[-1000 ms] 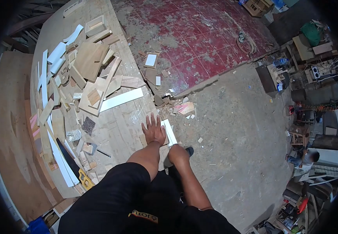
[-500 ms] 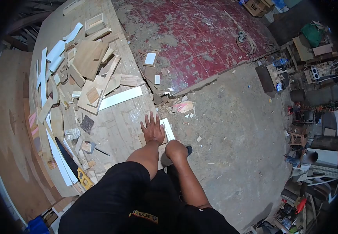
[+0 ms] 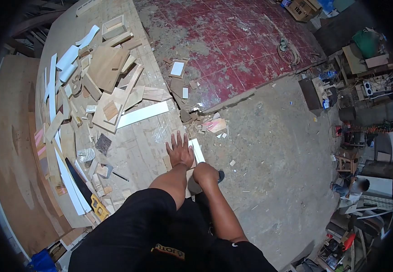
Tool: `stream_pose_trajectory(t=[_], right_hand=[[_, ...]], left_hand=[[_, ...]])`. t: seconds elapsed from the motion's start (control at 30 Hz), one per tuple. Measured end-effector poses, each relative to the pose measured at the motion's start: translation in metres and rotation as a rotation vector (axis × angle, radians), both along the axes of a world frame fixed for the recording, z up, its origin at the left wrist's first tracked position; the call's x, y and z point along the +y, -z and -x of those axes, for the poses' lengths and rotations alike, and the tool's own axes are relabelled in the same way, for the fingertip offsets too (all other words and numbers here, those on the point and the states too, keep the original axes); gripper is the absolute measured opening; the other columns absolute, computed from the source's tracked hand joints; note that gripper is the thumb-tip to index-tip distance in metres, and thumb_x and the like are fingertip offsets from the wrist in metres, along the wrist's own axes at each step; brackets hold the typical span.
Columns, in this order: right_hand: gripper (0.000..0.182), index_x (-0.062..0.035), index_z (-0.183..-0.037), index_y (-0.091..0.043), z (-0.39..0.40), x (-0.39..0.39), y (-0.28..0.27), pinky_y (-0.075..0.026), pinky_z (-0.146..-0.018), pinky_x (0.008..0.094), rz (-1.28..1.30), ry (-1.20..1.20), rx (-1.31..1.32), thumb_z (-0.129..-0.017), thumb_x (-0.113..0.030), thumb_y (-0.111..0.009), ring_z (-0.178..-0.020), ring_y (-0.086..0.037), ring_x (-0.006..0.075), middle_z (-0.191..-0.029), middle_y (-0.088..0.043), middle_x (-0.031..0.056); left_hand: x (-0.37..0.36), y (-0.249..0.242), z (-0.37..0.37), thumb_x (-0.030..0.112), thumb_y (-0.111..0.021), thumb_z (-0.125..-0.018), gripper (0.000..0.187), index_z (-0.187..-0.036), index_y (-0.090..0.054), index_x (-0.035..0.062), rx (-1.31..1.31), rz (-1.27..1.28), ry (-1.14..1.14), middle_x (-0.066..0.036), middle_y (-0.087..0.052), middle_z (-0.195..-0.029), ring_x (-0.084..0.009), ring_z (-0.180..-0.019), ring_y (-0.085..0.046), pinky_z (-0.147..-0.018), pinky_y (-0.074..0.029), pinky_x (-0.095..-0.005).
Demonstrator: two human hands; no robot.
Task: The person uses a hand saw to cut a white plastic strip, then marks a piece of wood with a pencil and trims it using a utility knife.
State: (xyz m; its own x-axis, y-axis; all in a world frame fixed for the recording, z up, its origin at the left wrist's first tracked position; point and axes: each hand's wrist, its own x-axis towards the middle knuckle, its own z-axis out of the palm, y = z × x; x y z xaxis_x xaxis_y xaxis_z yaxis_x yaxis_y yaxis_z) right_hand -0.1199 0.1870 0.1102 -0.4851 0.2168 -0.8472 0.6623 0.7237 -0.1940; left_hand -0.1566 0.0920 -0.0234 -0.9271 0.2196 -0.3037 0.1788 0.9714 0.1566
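My left hand [image 3: 179, 151] lies flat with its fingers spread at the edge of the wooden work surface [image 3: 137, 136], over a light brown piece of wood that it mostly hides. Just right of it, a narrow white strip [image 3: 197, 152] juts past the table edge. My right hand [image 3: 205, 174] is closed at the near end of this strip. Its fingers are turned away from view, so what they grip is hidden.
Wood offcuts [image 3: 108, 68] are heaped on the table's left part. A yellow-handled saw [image 3: 99, 208] and a dark pencil [image 3: 121, 176] lie nearer. Scraps litter the concrete floor [image 3: 273, 181]. A person [image 3: 354, 187] sits at the far right, among clutter.
The whole view has shifted slightly. Both hands keep nearly the same places beside the white strip.
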Motion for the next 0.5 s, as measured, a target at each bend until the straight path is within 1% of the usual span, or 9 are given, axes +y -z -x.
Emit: stream_pose_trajectory(t=[0.1, 0.17, 0.2, 0.23, 0.27, 0.3, 0.37, 0.4, 0.5], right_hand=[[0.033, -0.0007, -0.111, -0.072, 0.0, 0.003, -0.015, -0.052, -0.095, 0.0445, -0.048, 0.032, -0.017, -0.089, -0.018, -0.055, -0.113, -0.065, 0.0367, -0.12, -0.067, 0.023], [0.037, -0.0011, -0.112, -0.071, 0.02, 0.007, -0.013, -0.051, -0.096, 0.0447, 0.02, -0.06, -0.042, -0.094, -0.025, -0.05, -0.113, -0.065, 0.0372, -0.121, -0.067, 0.0225], [0.037, -0.0011, -0.112, -0.071, 0.027, 0.006, 0.007, -0.051, -0.096, 0.0447, 0.021, -0.06, -0.04, -0.094, -0.025, -0.05, -0.113, -0.065, 0.0372, -0.121, -0.067, 0.0225], [0.041, -0.0011, -0.112, -0.071, 0.034, 0.003, 0.044, -0.051, -0.095, 0.0449, 0.015, -0.051, -0.005, -0.096, -0.03, -0.046, -0.113, -0.065, 0.0376, -0.121, -0.066, 0.0224], [0.046, -0.0011, -0.112, -0.071, 0.037, 0.001, 0.068, -0.051, -0.095, 0.0451, 0.009, -0.041, 0.029, -0.098, -0.034, -0.043, -0.113, -0.065, 0.038, -0.122, -0.066, 0.0224], [0.046, -0.0011, -0.112, -0.071, 0.036, 0.001, 0.072, -0.051, -0.095, 0.0451, 0.01, -0.036, 0.032, -0.098, -0.034, -0.043, -0.113, -0.065, 0.038, -0.122, -0.066, 0.0224], [0.055, -0.0002, -0.112, -0.071, 0.034, -0.002, 0.08, -0.051, -0.095, 0.0464, 0.008, 0.029, 0.08, -0.099, -0.042, -0.038, -0.112, -0.065, 0.0394, -0.121, -0.066, 0.0234], [0.055, -0.0002, -0.112, -0.071, 0.03, -0.001, 0.072, -0.051, -0.095, 0.0464, 0.009, 0.032, 0.084, -0.099, -0.042, -0.038, -0.112, -0.065, 0.0394, -0.121, -0.066, 0.0234], [0.052, 0.0001, -0.111, -0.071, 0.007, 0.003, 0.033, -0.051, -0.094, 0.0471, 0.035, -0.067, 0.122, -0.099, -0.039, -0.039, -0.111, -0.065, 0.0403, -0.12, -0.066, 0.024]], left_hand=[[0.002, -0.002, -0.002, 0.037, -0.041, -0.097, 0.064, -0.157, -0.028, 0.0201, 0.015, 0.007, 0.005, -0.009, -0.01, -0.166, -0.0326, -0.153, -0.005, -0.117, -0.005, -0.0622], [0.001, -0.003, 0.002, 0.038, -0.042, -0.097, 0.064, -0.157, -0.028, 0.0207, 0.016, 0.027, 0.003, -0.009, -0.01, -0.166, -0.0325, -0.153, -0.005, -0.117, -0.005, -0.0615], [0.001, 0.0, 0.002, 0.038, -0.043, -0.096, 0.065, -0.157, -0.027, 0.0205, -0.009, 0.009, -0.003, -0.009, -0.01, -0.166, -0.0326, -0.153, -0.004, -0.118, -0.005, -0.0611], [0.001, 0.005, 0.003, 0.037, -0.044, -0.096, 0.065, -0.157, -0.027, 0.0203, -0.034, -0.01, -0.007, -0.009, -0.01, -0.166, -0.0326, -0.153, -0.003, -0.118, -0.005, -0.0606], [0.0, 0.013, 0.003, 0.037, -0.044, -0.096, 0.065, -0.157, -0.027, 0.0203, -0.032, -0.009, -0.004, -0.009, -0.01, -0.166, -0.0326, -0.153, -0.003, -0.118, -0.005, -0.0606], [-0.001, 0.018, 0.004, 0.038, -0.045, -0.096, 0.066, -0.157, -0.026, 0.0212, -0.019, -0.009, 0.0, -0.008, -0.01, -0.166, -0.0322, -0.153, -0.003, -0.118, -0.005, -0.0605], [-0.004, 0.026, 0.003, 0.039, -0.046, -0.096, 0.066, -0.157, -0.026, 0.022, 0.0, -0.005, 0.007, -0.008, -0.01, -0.166, -0.0317, -0.153, -0.003, -0.118, -0.005, -0.0603], [-0.002, 0.02, 0.002, 0.038, -0.045, -0.096, 0.066, -0.157, -0.026, 0.0211, -0.003, -0.014, 0.003, -0.008, -0.009, -0.167, -0.0321, -0.153, -0.003, -0.118, -0.005, -0.0604], [0.003, 0.001, 0.001, 0.037, -0.043, -0.097, 0.065, -0.157, -0.027, 0.0193, 0.007, 0.005, 0.002, -0.009, -0.008, -0.167, -0.0328, -0.153, -0.004, -0.118, -0.005, -0.0604]])
